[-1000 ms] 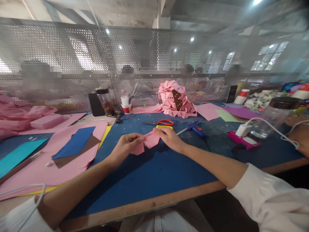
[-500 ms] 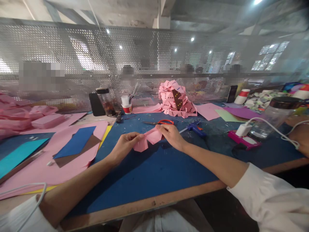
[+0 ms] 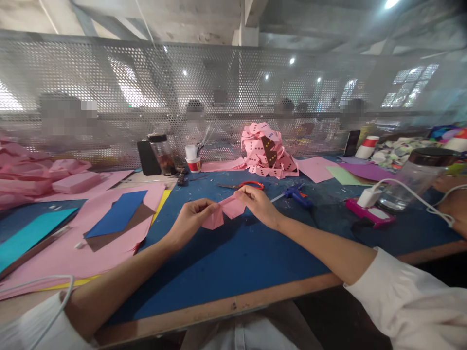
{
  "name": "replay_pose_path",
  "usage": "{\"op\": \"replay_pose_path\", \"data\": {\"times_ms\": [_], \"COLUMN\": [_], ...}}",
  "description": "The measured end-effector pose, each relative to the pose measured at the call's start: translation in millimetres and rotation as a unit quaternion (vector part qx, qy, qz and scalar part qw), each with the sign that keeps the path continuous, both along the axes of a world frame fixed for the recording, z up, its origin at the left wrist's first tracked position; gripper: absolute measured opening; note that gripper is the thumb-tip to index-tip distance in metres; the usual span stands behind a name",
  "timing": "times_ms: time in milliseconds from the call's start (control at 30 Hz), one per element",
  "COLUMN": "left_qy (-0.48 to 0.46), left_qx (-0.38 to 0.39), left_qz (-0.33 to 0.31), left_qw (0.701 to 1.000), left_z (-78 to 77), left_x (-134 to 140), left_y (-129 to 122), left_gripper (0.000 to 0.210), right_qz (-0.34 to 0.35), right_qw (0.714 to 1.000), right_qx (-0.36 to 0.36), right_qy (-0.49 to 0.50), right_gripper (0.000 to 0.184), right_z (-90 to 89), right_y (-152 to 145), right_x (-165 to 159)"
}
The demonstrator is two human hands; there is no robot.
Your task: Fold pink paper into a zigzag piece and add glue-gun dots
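Between my hands, a folded piece of pink paper is held above the blue table mat; two flaps of it hang down. My left hand pinches its left end between thumb and fingers. At the other end, my right hand is closed on the upper right corner. Just behind the paper lie scissors with red handles. To the right of them is a blue glue gun. Farther back stands a heap of pink folded paper pieces with dark dots.
Pink sheets with blue card cover the left side. Behind stand a dark drink bottle and a paper cup. At right are a magenta power strip, a clear jar and another person's arm.
The camera view has shifted slightly. Both hands keep their hold on the pink paper, which has tilted only a little.
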State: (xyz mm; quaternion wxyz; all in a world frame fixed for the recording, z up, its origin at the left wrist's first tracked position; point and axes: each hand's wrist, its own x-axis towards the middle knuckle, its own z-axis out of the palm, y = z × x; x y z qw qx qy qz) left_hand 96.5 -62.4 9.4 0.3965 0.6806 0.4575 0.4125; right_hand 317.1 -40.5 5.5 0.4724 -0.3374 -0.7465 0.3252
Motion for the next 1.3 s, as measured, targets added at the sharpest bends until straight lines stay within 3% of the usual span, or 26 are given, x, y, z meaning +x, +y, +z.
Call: {"op": "replay_pose_path", "data": {"times_ms": [400,967,1300], "left_qy": [-0.004,-0.025,-0.006], "left_qx": [-0.010,-0.033,-0.021], "left_qz": [-0.033,-0.042,-0.027], "left_qw": [0.999,0.998,0.999], "left_z": [1.6,1.3,-0.4], "left_x": [4,4,2], "left_y": [-6,-6,-3], "left_gripper": [0.032,0.029,0.032], "right_qz": [-0.012,0.030,-0.002], "right_qw": [0.997,0.998,0.999], "right_qx": [0.046,0.005,0.044], "right_qy": [-0.063,-0.050,-0.029], "right_gripper": [0.027,0.028,0.038], "right_z": [-0.1,-2.9,-1.5], "right_y": [-8,-11,-4], "right_x": [-5,-9,-5]}}
